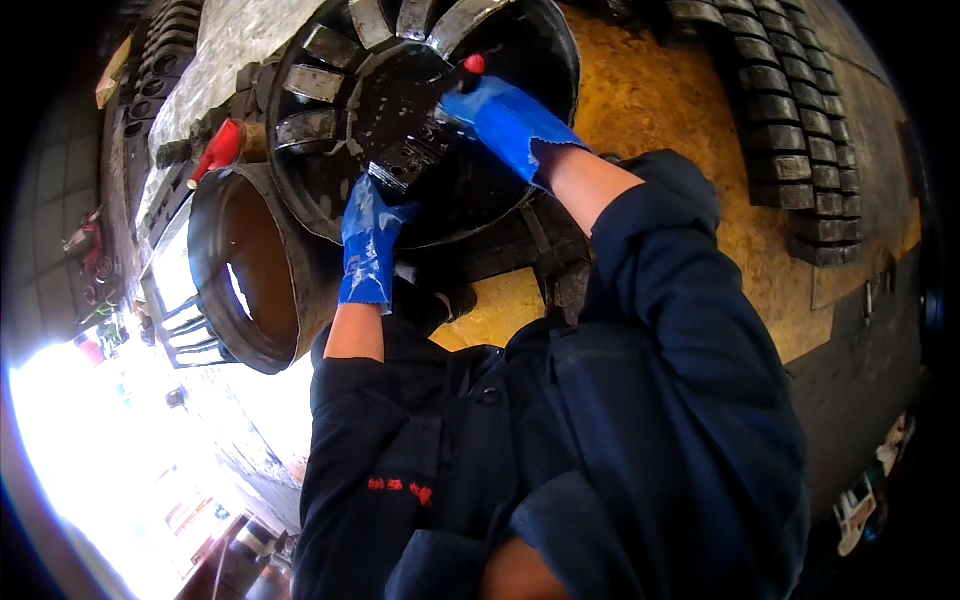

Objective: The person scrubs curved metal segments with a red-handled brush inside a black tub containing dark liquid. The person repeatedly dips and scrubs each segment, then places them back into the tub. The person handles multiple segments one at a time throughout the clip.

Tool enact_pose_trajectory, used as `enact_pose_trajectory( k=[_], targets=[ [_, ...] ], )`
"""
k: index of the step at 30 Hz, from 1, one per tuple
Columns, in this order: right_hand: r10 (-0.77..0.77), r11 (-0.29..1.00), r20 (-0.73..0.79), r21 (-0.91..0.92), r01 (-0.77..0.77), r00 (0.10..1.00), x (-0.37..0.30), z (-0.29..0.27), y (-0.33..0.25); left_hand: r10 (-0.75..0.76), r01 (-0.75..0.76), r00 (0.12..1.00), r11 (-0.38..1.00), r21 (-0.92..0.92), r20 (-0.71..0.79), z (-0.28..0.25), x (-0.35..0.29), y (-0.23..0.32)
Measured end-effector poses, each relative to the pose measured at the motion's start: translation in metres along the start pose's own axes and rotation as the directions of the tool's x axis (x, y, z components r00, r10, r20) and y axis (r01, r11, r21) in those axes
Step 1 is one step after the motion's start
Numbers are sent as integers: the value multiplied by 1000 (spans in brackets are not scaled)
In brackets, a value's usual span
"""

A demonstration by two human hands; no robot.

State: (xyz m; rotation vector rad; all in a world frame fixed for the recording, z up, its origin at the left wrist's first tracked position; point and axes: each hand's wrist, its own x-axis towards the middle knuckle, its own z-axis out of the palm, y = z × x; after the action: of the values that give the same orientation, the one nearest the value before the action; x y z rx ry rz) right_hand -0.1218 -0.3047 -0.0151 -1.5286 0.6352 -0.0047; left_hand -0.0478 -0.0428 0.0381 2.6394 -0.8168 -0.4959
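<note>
My left hand (370, 240), in a blue rubber glove, grips the near end of a dark, wet-looking metal block (408, 162). My right hand (505, 120), in a matching glove, is closed at the block's far end. A red-ended handle (474, 65) sticks out beyond its fingers; the rest of that tool is hidden. Both hands are over a large round black pan (300, 205) with a raised rim. Several curved metal blocks (313, 83) stand around the inside of the pan, and its floor looks dark and wet.
Left of the pan lies an open metal drum (250, 270), with a red-handled tool (218, 152) above it. Stacked rows of dark metal blocks (785, 110) stand at the right on a yellow-brown board (640, 85). More dark parts (150, 85) line the far left.
</note>
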Motion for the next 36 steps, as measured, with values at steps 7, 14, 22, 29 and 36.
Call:
enact_pose_trajectory(
  k=[7, 14, 22, 29, 36],
  targets=[
    [-1, 975, -70, 223, 17, 998, 1, 42, -54, -2, 2, 1000, 992, -123, 1, -9, -7, 18],
    [-89, 936, 36, -339, 96, 995, 8, 56, -65, -131, 132, 991, 988, -73, 24, -8, -8, 4],
    [-64, 846, -5, -531, 52, 998, -14, 36, -46, -63, 68, 995, 996, -56, 83, -5, -2, 28],
    [33, 890, 86, -455, 10, 996, -47, -18, -59, -32, 35, 999, 992, -121, 21, 10, 4, -28],
    [-223, 880, -125, -452, 144, 967, -20, -15, -17, -26, 28, 999, 999, -43, 40, 8, 9, -3]
  ],
)
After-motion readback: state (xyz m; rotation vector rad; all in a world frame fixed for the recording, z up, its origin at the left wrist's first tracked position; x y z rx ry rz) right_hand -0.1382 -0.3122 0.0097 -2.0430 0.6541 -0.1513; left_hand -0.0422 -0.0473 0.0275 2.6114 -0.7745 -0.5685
